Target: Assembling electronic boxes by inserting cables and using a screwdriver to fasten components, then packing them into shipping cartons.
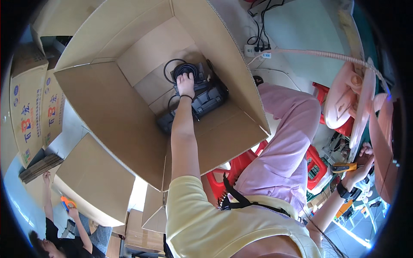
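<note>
My left hand (185,84) reaches deep into a large open cardboard box (116,112). Its fingers are closed over a coiled black cable (188,69). The coil rests on several dark, boxy devices or cases (206,101) at the bottom of the box; my hand and forearm hide part of them. Out at the far right, my right hand (361,168) has its fingers curled beside a pink fan (350,94). A yellow-and-black tool (343,167) sticks out from its thumb side; its exact kind is too small to tell.
Red plastic stools (243,165) stand right of the box. A power strip with black cords (254,49) lies beyond it. More cartons (94,176) fill the left, where another person (64,245) holds an orange-and-blue tool (67,202). A pink coiled cord (318,52) runs to the fan.
</note>
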Motion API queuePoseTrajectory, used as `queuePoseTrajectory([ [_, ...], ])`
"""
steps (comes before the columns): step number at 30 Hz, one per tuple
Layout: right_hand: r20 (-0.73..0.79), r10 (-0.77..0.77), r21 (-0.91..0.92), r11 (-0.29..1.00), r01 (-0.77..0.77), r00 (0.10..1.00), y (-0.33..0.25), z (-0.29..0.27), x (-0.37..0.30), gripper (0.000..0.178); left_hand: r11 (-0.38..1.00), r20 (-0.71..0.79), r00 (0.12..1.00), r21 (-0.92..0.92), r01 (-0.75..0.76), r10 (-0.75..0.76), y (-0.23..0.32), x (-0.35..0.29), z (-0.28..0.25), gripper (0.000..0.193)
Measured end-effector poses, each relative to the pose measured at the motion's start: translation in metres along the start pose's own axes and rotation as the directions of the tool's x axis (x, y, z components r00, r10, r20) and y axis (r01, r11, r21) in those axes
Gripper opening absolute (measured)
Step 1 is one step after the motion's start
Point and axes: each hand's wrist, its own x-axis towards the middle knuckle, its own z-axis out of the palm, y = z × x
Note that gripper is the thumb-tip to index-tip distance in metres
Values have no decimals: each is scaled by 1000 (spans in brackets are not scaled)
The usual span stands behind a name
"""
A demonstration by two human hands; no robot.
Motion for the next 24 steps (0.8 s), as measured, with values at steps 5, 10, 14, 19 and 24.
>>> queuePoseTrajectory([
  [5, 30, 5, -46, 999, -3, 1000, -11, 16, 1, 41, 982, -21, 984, -63, 176, -178, 19, 4, 14, 36],
  [10, -51, 28, 25, 999, -27, 998, -14, 28, -1, 41, 950, 139, 952, -123, 288, -271, 35, 20, 5, 63],
  [14, -56, 80, 24, 997, -79, 995, -18, 26, 0, 42, 960, 129, 979, -212, 184, -159, 42, 5, -2, 79],
  [19, 14, 113, 42, 993, -113, 994, -20, 14, 4, 41, 974, -6, 998, -220, 54, -57, 42, -1, 6, 61],
  [24, -63, 102, 16, 995, -101, 993, -20, 22, 2, 40, 986, -38, 998, -151, -64, 59, 42, 8, 21, 38],
])
